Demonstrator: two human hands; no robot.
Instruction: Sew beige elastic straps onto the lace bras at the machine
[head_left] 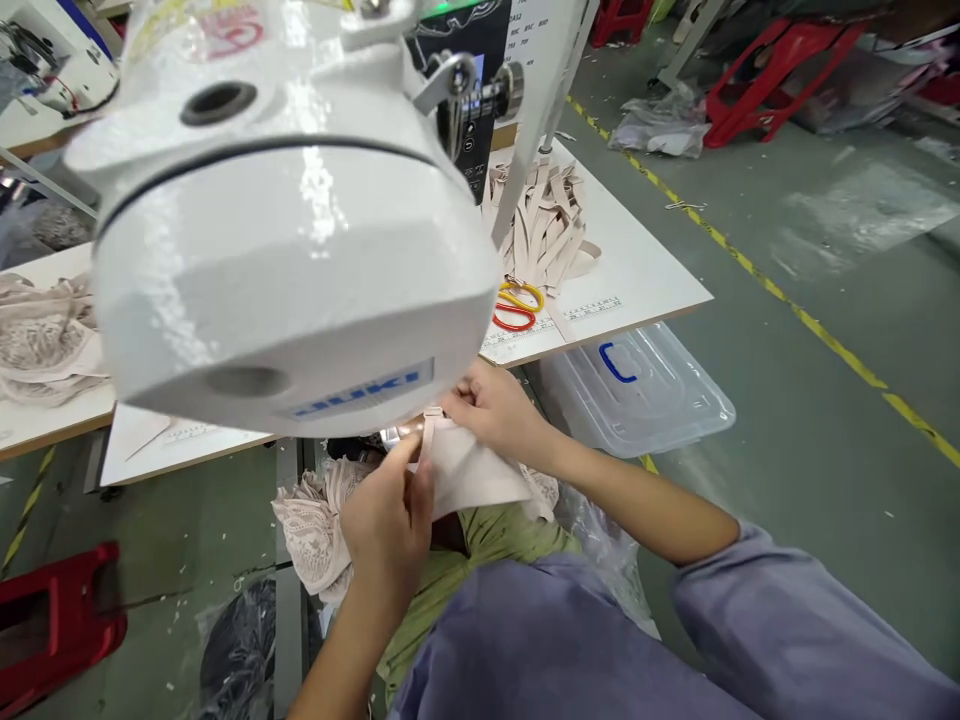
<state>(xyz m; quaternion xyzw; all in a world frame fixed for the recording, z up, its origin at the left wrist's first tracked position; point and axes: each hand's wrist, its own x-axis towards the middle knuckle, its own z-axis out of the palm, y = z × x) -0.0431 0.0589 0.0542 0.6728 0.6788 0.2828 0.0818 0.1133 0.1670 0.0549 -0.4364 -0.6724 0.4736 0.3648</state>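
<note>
A pale pink bra (476, 465) hangs between my hands over my lap, its lace cup (315, 530) drooping to the left. My left hand (386, 510) pinches a narrow strap (428, 437) that runs up to a small slider. At the upper edge of the fabric, my right hand (491, 410) is closed on the bra, thumb and fingers pressed together. Both hands are just below the front of a white sewing machine head (300, 270), which hides its needle area from me.
Red-and-yellow-handled scissors (517, 305) lie by a printed ruler on the white table (637, 270), near a heap of pink straps (544, 220). Below stands a clear lidded box (645, 390). More lace pieces (45, 340) lie at left; a red stool (60, 630) is on the floor.
</note>
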